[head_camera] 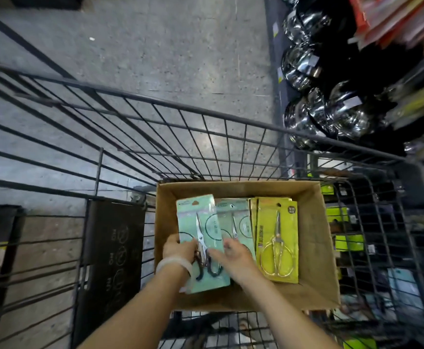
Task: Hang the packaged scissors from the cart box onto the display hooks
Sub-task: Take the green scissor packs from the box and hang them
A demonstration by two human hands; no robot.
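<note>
Gripping mint scissors pack [202, 238], left hand [178, 249]

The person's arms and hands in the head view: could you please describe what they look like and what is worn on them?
Both forearms are bare, with no sleeves or gloves in view. The left hand has a pale, translucent bangle around its wrist. The right hand shows no ring, watch or band.

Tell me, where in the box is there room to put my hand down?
Bare cardboard shows in the box right of the yellow scissors pack, and in a thin strip along the far wall. The left and middle are crowded: mint packs and both hands.
</note>
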